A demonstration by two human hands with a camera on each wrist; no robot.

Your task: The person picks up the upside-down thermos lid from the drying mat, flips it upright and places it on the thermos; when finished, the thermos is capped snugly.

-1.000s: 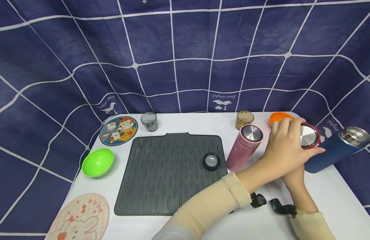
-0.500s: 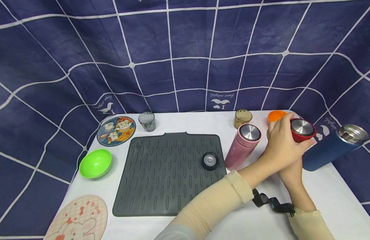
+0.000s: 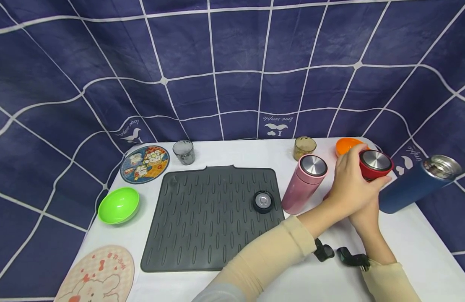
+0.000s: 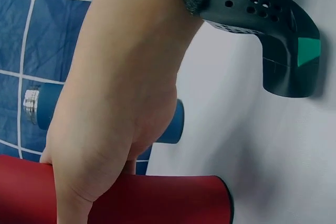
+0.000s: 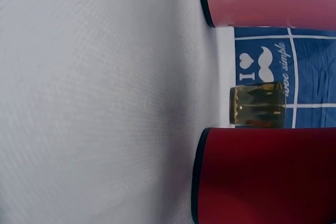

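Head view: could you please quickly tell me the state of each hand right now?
Left hand: closed, gripping the red flask near its top.
Right hand: closed, holding the same flask lower down.

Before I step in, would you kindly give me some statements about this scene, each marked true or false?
1. The left hand and the right hand both hold the red bottle. True.
2. The blue bottle is capped. False: its steel mouth is open.
3. The round black piece lies on the gray mat. True.
4. The green bowl sits on the gray mat. False: it stands beside it on the white table.
5. The pink bottle stands upright. True.
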